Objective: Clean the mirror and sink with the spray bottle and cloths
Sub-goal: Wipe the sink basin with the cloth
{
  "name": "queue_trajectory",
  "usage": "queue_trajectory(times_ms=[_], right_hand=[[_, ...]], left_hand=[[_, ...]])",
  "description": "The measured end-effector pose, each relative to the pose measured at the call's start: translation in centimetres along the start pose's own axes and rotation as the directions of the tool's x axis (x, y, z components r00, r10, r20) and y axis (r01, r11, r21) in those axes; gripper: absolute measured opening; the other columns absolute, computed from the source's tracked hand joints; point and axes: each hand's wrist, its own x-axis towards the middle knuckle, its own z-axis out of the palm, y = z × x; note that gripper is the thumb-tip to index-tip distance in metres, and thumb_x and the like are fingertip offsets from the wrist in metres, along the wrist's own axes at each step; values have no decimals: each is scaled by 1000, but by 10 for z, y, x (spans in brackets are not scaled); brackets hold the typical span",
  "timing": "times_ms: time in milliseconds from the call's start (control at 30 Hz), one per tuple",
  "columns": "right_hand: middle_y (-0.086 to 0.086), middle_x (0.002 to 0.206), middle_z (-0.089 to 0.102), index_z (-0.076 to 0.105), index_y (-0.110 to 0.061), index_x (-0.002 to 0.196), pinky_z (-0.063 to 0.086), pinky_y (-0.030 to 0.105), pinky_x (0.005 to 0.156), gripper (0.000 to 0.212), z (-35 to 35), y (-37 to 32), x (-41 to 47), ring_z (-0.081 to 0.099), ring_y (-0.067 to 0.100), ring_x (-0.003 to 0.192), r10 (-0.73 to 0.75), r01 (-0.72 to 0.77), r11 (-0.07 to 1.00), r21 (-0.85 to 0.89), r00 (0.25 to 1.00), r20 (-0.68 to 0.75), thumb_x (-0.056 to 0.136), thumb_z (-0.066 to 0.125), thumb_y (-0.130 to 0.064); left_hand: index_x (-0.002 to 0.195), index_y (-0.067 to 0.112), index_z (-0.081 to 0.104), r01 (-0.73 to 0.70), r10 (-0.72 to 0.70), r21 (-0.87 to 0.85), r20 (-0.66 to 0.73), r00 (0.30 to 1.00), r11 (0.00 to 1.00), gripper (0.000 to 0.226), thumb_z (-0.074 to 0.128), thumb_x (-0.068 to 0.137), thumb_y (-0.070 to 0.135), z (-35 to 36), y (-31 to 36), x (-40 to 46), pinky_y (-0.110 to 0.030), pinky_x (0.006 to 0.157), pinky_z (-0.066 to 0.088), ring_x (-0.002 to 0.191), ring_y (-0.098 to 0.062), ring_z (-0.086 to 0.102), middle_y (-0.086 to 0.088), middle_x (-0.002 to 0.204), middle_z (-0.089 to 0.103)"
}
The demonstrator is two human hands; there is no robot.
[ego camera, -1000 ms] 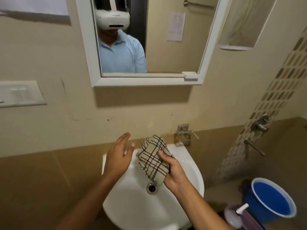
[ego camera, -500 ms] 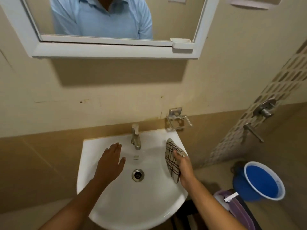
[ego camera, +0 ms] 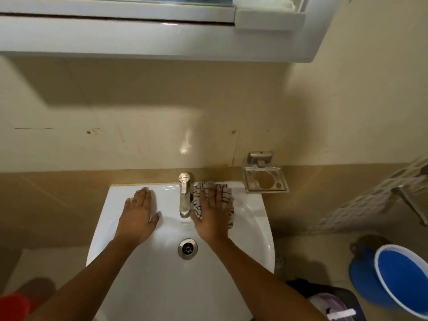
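Note:
A white sink [ego camera: 250,246] hangs on the wall below me, with a steel tap [ego camera: 184,195] at its back and a drain [ego camera: 187,249] in the bowl. My right hand [ego camera: 213,214] lies flat on a checked cloth [ego camera: 228,193], pressing it on the sink's back ledge just right of the tap. My left hand [ego camera: 139,216] rests flat with fingers spread on the ledge left of the tap, holding nothing. The white mirror frame [ego camera: 139,35] fills the top edge. No spray bottle shows clearly.
A steel soap holder [ego camera: 265,179] is fixed to the wall right of the sink. A blue bucket [ego camera: 403,279] stands on the floor at the right, a purple-white bottle [ego camera: 333,309] near it. A wall tap [ego camera: 410,200] juts at far right. Something red [ego camera: 14,306] sits bottom left.
The view has tilted down and moved closer to the sink. My right hand moved the cloth from the sink's right rim up to the ledge by the tap. My left hand slid back.

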Motion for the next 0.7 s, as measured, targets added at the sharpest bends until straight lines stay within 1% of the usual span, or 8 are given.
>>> queue_trajectory(times_ms=[67,133,233,300,367,467,600,700], right_hand=[[9,161,26,34,-25,151,-3,62,114,80,2,-4,1,17,36,149,-70,70,997,-15,998,-4,90,21,-74],[7,162,22,29,-27,153,-5,63,115,74,2,-1,-2,12,33,151,-137,137,989,-47,991,8,94,17,-69],[6,161,26,26,-29,153,5,65,115,58,0,17,0,15,31,150,-241,243,960,-138,970,26,100,29,-52],[5,161,27,25,-32,153,9,65,115,56,-5,35,5,17,29,150,-301,303,931,-203,953,41,100,33,-48],[2,161,26,25,-36,152,12,65,115,57,-13,53,10,17,26,150,-310,314,923,-221,949,51,98,35,-49],[1,160,27,27,-36,150,22,67,109,60,-25,74,9,20,27,149,-209,214,954,-209,977,48,94,40,-53],[8,149,46,36,-31,149,34,64,104,62,-36,96,0,44,36,135,-49,44,966,-254,999,-13,93,38,-57],[13,138,56,51,-22,140,46,58,95,59,-41,112,-10,55,39,122,88,-107,973,-204,991,-101,93,36,-54]], left_hand=[[153,6,15,32,-32,-4,16,999,999,74,41,97,47,4,-7,2,-44,119,10,149,-27,11,-12,161,13],[153,7,15,58,-58,-11,23,998,998,75,39,96,49,8,-12,3,-44,120,10,149,-27,10,-11,162,12],[153,6,15,64,-64,-19,17,998,998,76,34,97,53,14,-15,2,-45,120,11,150,-27,9,-11,162,9],[153,5,16,65,-64,-23,13,998,998,79,28,94,57,16,-15,3,-46,120,11,150,-27,9,-12,162,9],[152,5,18,66,-66,-25,10,998,998,84,25,89,60,15,-17,3,-46,119,11,149,-27,10,-12,162,10],[152,6,19,63,-62,-27,3,998,998,83,26,90,61,16,-19,4,-45,119,11,149,-26,11,-10,162,12],[152,7,21,64,-63,-35,12,998,997,77,41,94,53,17,-19,4,-46,119,13,149,-26,12,-10,161,13],[152,7,22,65,-65,-41,14,998,997,76,44,94,51,16,-19,5,-46,119,12,149,-26,12,-10,161,14]])
